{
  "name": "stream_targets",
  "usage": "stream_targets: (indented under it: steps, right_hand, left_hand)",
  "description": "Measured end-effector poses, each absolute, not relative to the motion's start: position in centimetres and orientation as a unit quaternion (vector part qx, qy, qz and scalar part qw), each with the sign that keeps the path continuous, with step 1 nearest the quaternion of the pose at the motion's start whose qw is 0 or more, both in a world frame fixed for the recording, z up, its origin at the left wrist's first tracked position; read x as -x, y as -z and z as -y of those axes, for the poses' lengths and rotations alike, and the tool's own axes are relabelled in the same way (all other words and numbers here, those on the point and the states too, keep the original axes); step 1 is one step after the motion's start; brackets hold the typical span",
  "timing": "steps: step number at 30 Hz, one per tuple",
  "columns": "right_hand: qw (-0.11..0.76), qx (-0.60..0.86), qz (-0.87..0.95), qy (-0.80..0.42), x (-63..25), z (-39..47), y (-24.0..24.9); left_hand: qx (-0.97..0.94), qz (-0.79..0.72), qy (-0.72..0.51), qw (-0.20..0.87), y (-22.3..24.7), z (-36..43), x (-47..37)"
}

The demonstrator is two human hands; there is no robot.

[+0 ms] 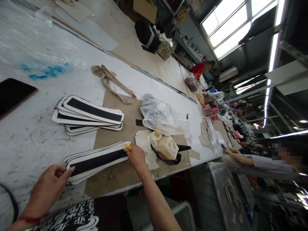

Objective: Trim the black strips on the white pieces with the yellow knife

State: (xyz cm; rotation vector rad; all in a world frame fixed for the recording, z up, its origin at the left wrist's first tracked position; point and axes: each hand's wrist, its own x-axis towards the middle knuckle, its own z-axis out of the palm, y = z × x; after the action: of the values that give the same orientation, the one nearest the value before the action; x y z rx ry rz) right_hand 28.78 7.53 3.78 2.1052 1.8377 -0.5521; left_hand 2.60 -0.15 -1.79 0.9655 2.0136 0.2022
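Resting on a brown sheet (pixel 115 175) and the white worktable (pixel 45 144), one stack of strips (pixel 99 162) lies between two hands; how many strips it holds cannot be counted. The top strip is long, white and round-ended, with a black band down its middle and a thin dark edge. The left hand (pixel 49 184) pinches the end at nine o'clock, thumb on top; the right hand (pixel 137 157), at three o'clock, grips one yellow stick (pixel 127 146) over the other end. A second, fanned stack (pixel 93 111) sits at twelve o'clock, one plastic bag (pixel 160 112) at two, one stained container (pixel 169 147) at three, one dark phone (pixel 14 94) at ten.
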Motion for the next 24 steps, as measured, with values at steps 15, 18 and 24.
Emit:
stream_targets:
  steps: [15,18,24]
  right_hand:
    - [0.117,-0.719,-0.646,0.229,-29.8,-8.0,-1.8]
    - [0.095,-0.723,-0.643,0.237,-30.2,-7.9,-1.5]
    - [0.025,-0.731,-0.637,0.244,-30.8,-7.3,-0.8]
  left_hand:
    - [-0.370,-0.808,-0.083,0.451,2.1,0.0,-2.7]
    - [-0.373,-0.811,-0.084,0.443,2.3,0.1,-2.6]
    - [-0.375,-0.809,-0.098,0.443,2.9,0.4,-2.4]
